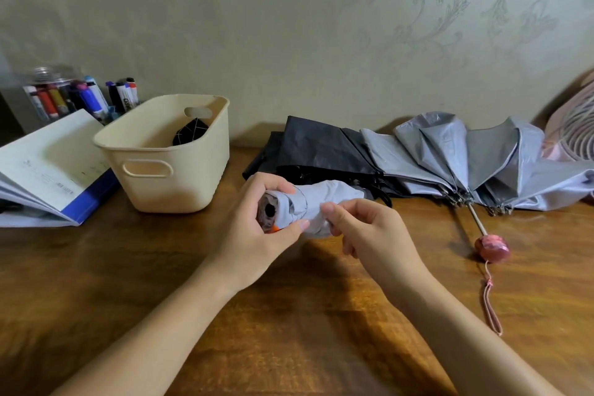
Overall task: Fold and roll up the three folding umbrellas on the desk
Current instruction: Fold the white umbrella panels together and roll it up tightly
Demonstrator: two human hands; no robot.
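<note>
Above the middle of the desk (289, 315), the fingers (273, 185) and thumb of the left hand (257, 235) are curling round the near end of the pale rolled umbrella (324, 198). The right hand (373, 238) is pinching its cloth mid-length between thumb and forefinger, the other fingers loosely curled. The cloth is looking thin, soft and slick, probably light and apt to spring loose unless gripped right around the roll. Behind, the black umbrella (321, 148) and grey umbrella (450, 151) are lying unrolled.
</note>
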